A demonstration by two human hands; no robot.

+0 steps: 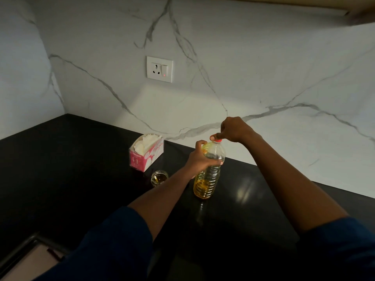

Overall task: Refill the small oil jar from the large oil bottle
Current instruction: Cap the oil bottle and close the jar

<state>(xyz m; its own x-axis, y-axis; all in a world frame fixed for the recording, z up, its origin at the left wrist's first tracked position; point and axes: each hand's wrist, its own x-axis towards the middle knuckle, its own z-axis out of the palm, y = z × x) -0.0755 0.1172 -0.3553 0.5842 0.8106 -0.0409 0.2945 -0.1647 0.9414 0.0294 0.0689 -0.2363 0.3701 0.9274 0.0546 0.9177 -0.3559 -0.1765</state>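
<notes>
A large clear plastic oil bottle (209, 177) stands upright on the black counter (81, 169), with yellow oil filling roughly its lower part. My left hand (199, 159) is wrapped around the bottle's upper body. Its red cap (217, 140) sits on the neck, pinched by the fingers of my right hand (233, 128). A small open glass jar (159, 178) stands to the left of the bottle, apart from it, with a little oil at its bottom. No lid is on the jar.
A pink and white tissue box (146, 152) lies behind the jar near the marble wall. A wall socket with a switch (160, 69) is above it. The counter's front edge and a drawer front (30, 260) show at the lower left.
</notes>
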